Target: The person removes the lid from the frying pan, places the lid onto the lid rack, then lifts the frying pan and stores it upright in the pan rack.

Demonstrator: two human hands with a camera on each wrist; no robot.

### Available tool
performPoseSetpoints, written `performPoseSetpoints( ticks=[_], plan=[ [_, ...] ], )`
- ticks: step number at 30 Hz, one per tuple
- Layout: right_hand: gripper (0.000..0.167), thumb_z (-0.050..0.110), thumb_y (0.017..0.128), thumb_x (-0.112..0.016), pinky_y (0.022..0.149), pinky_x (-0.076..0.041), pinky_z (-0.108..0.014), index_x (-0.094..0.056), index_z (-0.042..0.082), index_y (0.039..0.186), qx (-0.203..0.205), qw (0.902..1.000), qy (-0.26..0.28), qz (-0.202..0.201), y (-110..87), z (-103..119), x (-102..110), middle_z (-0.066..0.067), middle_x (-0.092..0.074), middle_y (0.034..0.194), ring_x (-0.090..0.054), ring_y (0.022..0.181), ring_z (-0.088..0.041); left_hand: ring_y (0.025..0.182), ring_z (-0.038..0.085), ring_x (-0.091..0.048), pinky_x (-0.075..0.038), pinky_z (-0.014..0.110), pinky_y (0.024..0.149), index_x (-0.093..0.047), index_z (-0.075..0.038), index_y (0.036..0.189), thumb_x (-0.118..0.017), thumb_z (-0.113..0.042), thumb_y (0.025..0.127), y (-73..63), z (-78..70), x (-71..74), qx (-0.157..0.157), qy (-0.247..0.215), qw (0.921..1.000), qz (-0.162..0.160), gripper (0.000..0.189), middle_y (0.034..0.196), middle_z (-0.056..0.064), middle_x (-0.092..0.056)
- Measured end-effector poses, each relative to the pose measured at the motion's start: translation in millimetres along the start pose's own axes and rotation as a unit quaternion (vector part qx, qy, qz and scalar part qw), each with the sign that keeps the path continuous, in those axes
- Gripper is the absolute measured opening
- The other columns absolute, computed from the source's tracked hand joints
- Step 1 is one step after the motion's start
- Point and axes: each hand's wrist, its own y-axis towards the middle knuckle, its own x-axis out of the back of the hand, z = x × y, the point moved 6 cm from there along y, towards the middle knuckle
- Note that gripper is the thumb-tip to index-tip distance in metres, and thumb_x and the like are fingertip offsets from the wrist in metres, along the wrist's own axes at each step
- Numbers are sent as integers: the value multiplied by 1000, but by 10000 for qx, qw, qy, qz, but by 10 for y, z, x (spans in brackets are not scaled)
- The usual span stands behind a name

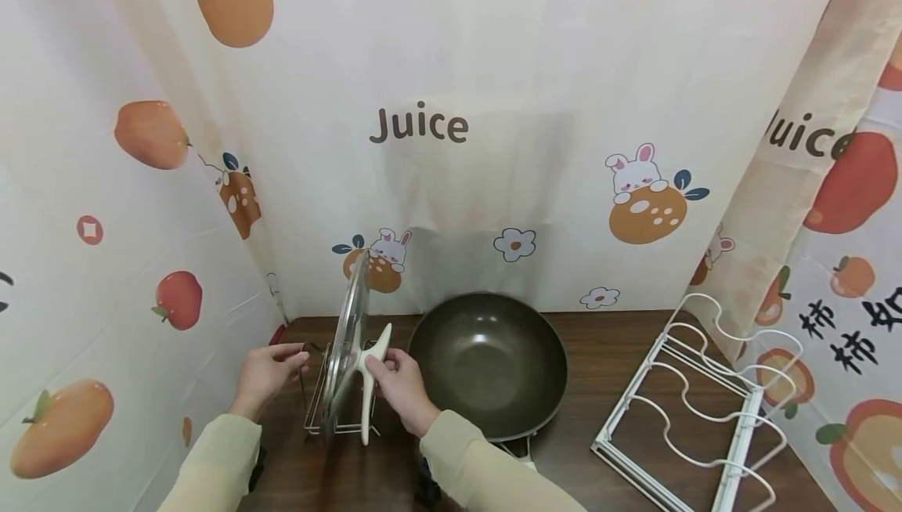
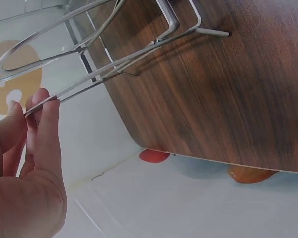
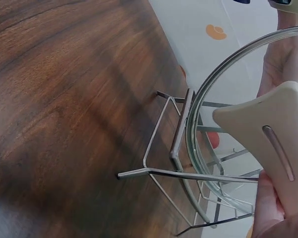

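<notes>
Pale sleeves (image 1: 486, 471) are crossing the bottom of the head view, ending in two bare hands that are working around a glass lid (image 1: 345, 340) on the left side of the table (image 1: 588, 347). That lid is standing nearly upright, tilting slightly, its lower part sitting among the bars of a small wire rack (image 3: 188, 175); whether the rack is carrying its full weight, I cannot tell. The right hand (image 1: 409, 391) is gripping the lid's white handle (image 1: 367, 402), thumb bracing on the near side, probably because the handle is giving a surer hold than the slick glass. Meanwhile the left hand (image 1: 264, 375) is pinching a wire of the rack between thumb and fingers, likely steadying so light a frame against tipping. Just to the right, a dark wok (image 1: 486, 363) is facing upward, leaving its cooking surface uncovered. Farther right, a white wire stand (image 1: 743, 441) with wavy loops is resting apart from both hands, seemingly set there to keep the middle free, while a fruit-printed curtain (image 1: 479, 175) is hanging behind everything
</notes>
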Motion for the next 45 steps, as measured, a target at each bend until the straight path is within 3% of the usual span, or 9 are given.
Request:
performPoseSetpoints(
  ticks=[3, 8, 14, 18, 25, 32, 39, 45],
  plan=[
    [38, 21, 99, -67, 82, -63, -34, -61, -5, 125, -99, 9998, -144, 82, 3, 32, 35, -6, -69, 97, -64, 79, -8, 86, 26, -77, -60, 26, 68, -64, 13, 128, -69, -14, 99, -8, -29, 19, -189, 353, 9992, -46, 40, 103, 25, -78],
    [42, 26, 96, -71, 81, -60, -31, -61, -3, 125, -88, 9975, -696, 84, 13, 136, 158, -7, -68, 100, -67, 86, -15, 109, 42, -70, -61, 40, 82, -62, 10, 131, -72, -22, 97, -43, -83, 37, -473, 897, 9948, -67, 48, 121, 30, -71],
    [54, 33, 95, -72, 78, -53, -28, -58, -2, 134, 75, 9898, -1420, -71, 12, 298, 323, -11, -66, 108, -63, 93, -17, 123, 46, -62, -55, 54, 99, -58, 9, 137, -72, -29, 98, -90, -202, 33, -703, 981, 9927, -15, 57, 134, 31, -64],
    [54, 32, 94, -72, 80, -53, -31, -58, -2, 134, 216, 9882, -1516, -93, -6, 440, 412, -14, -66, 110, -61, 94, -17, 130, 46, -58, -50, 57, 105, -54, 6, 143, -71, -35, 99, -123, -347, 52, -734, 932, 9929, 4, 63, 142, 30, -59],
    [56, 34, 94, -73, 86, -55, -34, -57, -2, 135, 412, 9853, -1656, -87, -36, 684, 602, -14, -65, 114, -62, 100, -20, 134, 44, -56, -50, 56, 107, -51, 2, 147, -64, -47, 100, -234, -710, 135, -857, 702, 9938, -87, 69, 147, 27, -57],
    [58, 37, 96, -72, 90, -56, -37, -56, 2, 139, 453, 9814, -1856, -186, -95, 949, 881, -13, -64, 118, -63, 106, -21, 138, 45, -54, -50, 60, 109, -52, -5, 149, -63, -50, 100, -419, -1180, 228, -1144, 425, 9921, -304, 67, 150, 24, -56],
    [61, 41, 97, -70, 96, -56, -41, -53, 4, 143, 550, 9756, -2119, -180, -214, 1192, 1173, -14, -64, 125, -63, 115, -25, 137, 40, -55, -44, 58, 115, -56, -6, 146, -66, -46, 100, -619, -1633, 276, -1784, 328, 9821, -498, 62, 145, 22, -61],
    [65, 42, 97, -70, 98, -55, -42, -51, 5, 146, 560, 9703, -2331, -313, -321, 1430, 1449, -12, -64, 129, -62, 118, -25, 143, 41, -49, -40, 61, 118, -57, -10, 146, -70, -43, 98, -802, -1982, 235, -2110, 348, 9760, -418, 61, 146, 20, -61]
  ],
)
